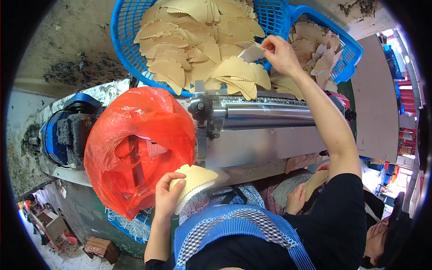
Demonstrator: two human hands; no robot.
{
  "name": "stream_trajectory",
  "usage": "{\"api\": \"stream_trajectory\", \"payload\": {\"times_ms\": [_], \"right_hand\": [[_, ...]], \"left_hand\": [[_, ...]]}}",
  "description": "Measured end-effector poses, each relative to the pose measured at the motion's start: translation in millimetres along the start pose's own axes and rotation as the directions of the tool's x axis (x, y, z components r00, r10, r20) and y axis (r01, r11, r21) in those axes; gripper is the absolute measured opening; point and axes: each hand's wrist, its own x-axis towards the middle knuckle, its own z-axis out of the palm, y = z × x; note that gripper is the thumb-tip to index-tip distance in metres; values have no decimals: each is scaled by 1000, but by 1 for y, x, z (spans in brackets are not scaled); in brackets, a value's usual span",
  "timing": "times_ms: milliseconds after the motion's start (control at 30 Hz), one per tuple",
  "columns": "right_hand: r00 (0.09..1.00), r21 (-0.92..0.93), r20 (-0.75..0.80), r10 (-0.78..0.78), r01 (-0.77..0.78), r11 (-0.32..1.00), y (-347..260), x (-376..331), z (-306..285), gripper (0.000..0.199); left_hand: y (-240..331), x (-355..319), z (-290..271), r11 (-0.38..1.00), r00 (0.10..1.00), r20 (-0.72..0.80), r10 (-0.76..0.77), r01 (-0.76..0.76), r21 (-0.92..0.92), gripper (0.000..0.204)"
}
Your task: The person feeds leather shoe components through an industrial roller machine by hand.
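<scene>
The left hand (167, 196) has its fingers curled tight around a thick stack of tan, scallop-edged leather pieces (194, 180), just right of a red plastic bag (135, 144). Further right, the right hand (281, 54) pinches one pale scalloped piece (252, 53) between thumb and fingertips over the heaped blue plastic basket (123, 27). That light pinch could slip, dropping the piece toward the steel roller (265, 112) below the fingers.

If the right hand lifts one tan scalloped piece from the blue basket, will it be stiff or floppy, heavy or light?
Probably light: the right hand pinches one tan scalloped piece by fingertips alone. Likely fairly stiff, as it stays flat. The loose pile in the blue basket may slide.
</scene>
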Motion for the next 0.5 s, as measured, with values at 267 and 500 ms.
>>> {"api": "stream_trajectory", "payload": {"times_ms": [267, 500], "right_hand": [[984, -304, 30, -174, 175, 937, -12, -5, 12, 23], [875, -206, 222, -430, 473, 856, -32, -21, -4, 22]], "left_hand": [[-2, -7, 5, 1000, 1000, -5, -8, 8, 6, 14], [-3, -14, -1, 998, 997, 32, -66, 66, 15, 14]]}}
